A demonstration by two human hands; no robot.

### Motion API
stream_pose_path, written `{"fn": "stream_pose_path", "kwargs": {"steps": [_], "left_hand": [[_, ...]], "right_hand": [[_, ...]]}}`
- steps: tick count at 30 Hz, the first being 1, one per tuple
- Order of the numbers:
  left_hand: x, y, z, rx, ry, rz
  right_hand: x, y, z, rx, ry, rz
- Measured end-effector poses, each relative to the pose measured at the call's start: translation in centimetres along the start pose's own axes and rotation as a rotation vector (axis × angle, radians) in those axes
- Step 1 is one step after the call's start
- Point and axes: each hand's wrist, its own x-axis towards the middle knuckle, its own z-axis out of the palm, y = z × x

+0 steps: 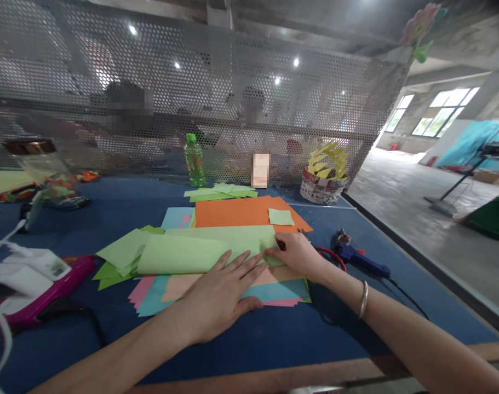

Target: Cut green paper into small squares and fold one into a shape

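Observation:
A light green sheet of paper (183, 254) lies across a stack of coloured paper, its near part folded or curled over. My left hand (224, 293) rests flat on its near edge with the fingers stretched out. At the sheet's right end, my right hand (296, 254) pinches the paper between thumb and fingers. Beneath are blue, pink and peach sheets (179, 287), with an orange sheet (233, 210) behind. A small green paper square (281, 217) sits on the orange sheet. Red-handled scissors (333, 256) are partly hidden behind my right hand and wrist.
A blue glue gun (362, 260) with a cord lies at right. Left are a magenta power strip (68, 279) with white plugs and a glass jar (47, 175). A green bottle (194, 161) and a basket (323, 186) stand before a perforated metal screen (216, 71).

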Motion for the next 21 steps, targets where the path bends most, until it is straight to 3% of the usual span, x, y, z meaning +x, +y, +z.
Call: {"fn": "stream_pose_path", "kwargs": {"steps": [21], "left_hand": [[0.17,-0.14,-0.36,-0.074,-0.035,-0.017]], "right_hand": [[-0.01,0.30,0.23,-0.002,0.005,0.000]]}}
